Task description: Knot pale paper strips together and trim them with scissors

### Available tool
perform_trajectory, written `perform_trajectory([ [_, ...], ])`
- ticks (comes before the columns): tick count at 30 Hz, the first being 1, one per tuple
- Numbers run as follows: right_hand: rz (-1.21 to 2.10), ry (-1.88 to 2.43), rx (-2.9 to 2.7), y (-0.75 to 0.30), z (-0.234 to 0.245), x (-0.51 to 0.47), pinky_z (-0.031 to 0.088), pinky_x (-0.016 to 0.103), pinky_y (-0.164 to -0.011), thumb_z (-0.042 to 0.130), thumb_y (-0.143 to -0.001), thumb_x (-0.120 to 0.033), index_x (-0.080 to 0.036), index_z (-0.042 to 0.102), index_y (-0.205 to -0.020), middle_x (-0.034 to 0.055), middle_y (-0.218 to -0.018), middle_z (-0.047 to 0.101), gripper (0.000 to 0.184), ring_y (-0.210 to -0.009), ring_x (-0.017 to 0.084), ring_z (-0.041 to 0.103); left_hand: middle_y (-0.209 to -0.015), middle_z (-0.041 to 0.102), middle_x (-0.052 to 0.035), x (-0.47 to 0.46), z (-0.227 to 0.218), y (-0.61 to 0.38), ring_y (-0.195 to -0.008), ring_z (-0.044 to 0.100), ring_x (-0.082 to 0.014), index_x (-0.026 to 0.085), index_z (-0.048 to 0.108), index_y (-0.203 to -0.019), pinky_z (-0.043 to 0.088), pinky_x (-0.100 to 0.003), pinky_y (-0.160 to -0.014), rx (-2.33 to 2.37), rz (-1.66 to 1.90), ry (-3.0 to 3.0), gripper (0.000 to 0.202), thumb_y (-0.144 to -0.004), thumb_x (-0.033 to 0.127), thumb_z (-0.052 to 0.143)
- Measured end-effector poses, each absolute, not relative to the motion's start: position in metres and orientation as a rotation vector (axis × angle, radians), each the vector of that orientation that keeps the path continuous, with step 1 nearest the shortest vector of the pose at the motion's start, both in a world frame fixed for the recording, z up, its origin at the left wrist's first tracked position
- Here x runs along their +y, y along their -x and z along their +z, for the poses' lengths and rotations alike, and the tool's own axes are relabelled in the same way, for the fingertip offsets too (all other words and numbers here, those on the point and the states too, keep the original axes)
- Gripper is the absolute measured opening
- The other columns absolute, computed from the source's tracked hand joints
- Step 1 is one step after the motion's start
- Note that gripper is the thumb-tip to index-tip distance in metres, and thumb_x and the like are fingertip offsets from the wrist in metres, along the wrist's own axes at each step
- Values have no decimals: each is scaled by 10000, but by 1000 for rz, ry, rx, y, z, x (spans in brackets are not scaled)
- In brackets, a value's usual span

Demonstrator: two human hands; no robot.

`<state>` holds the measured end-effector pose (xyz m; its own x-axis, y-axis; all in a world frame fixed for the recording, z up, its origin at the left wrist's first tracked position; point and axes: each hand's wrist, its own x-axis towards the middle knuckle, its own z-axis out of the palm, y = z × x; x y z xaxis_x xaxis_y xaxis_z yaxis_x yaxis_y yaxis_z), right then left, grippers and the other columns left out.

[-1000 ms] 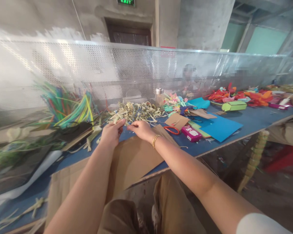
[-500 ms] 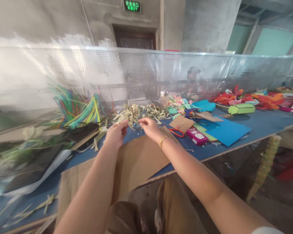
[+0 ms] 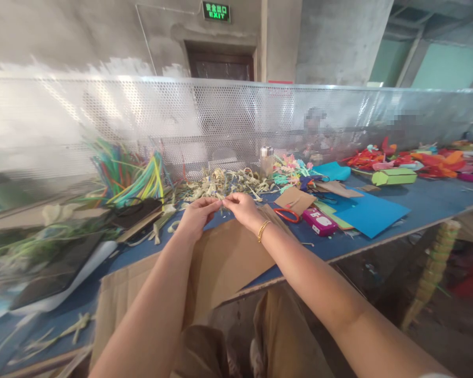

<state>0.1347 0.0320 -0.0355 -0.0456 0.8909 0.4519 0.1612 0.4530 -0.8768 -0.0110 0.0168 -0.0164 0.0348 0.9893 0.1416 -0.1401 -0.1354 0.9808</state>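
Pinching a thin pale dried-leaf strip between left grip and right grip.
Pressed thumb to forefinger on the strip's ends, fingertips nearly meeting; held low over the blue counter, above the far edge of a brown cardboard sheet, just before a heap of pale dried-leaf scraps; near orange-handled scissors and a pink box on the right.

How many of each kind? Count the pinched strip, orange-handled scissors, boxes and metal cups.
Pale strip, pinched between left hand and right hand: 1
Orange-handled scissors: 1
Boxes: 2, pink box and green box
Metal cup: 1
Total: 5
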Motion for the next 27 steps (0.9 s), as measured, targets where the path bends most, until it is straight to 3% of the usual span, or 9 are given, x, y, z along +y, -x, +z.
perform_trajectory([
  [8, 682, 1036, -1515, -136, -31, 28, 410, 224, -623, 587, -767, -332, -153, 609, -719, -15, -665, 611, 187, -633, 111, 543, -619, 590, 10, 19, -19, 13, -536, 499, -60, 140, 662, -712, 351, -160, -482, 1007, 1315, -1238, 313, -516, 304, 840],
  [13, 731, 986, -1626, -136, -30, 24, 443, 233, -668, 637, -749, -316, -150, 620, -736, 9, -737, 659, 167, -676, 119, 588, -651, 637, -4, 20, -19, 13, -578, 557, -75, 146, 649, -751, 414, -166, -540, 983, 1353, -1193, 334, -513, 283, 840],
  [19, 607, 1081, -1649, -135, -32, 24, 459, 243, -706, 662, -745, -304, -167, 628, -785, 19, -800, 681, 146, -741, 137, 617, -640, 632, -8, 18, -17, 13, -538, 529, -70, 140, 654, -720, 378, -165, -490, 1032, 1352, -1237, 342, -495, 306, 850],
  [27, 524, 1117, -1668, -135, -29, 23, 387, 217, -600, 579, -745, -286, -169, 587, -661, -19, -635, 601, 144, -612, 112, 522, -594, 602, -5, 18, -15, 12, -491, 479, -71, 143, 662, -668, 337, -182, -463, 1099, 1287, -1280, 329, -495, 360, 838],
])
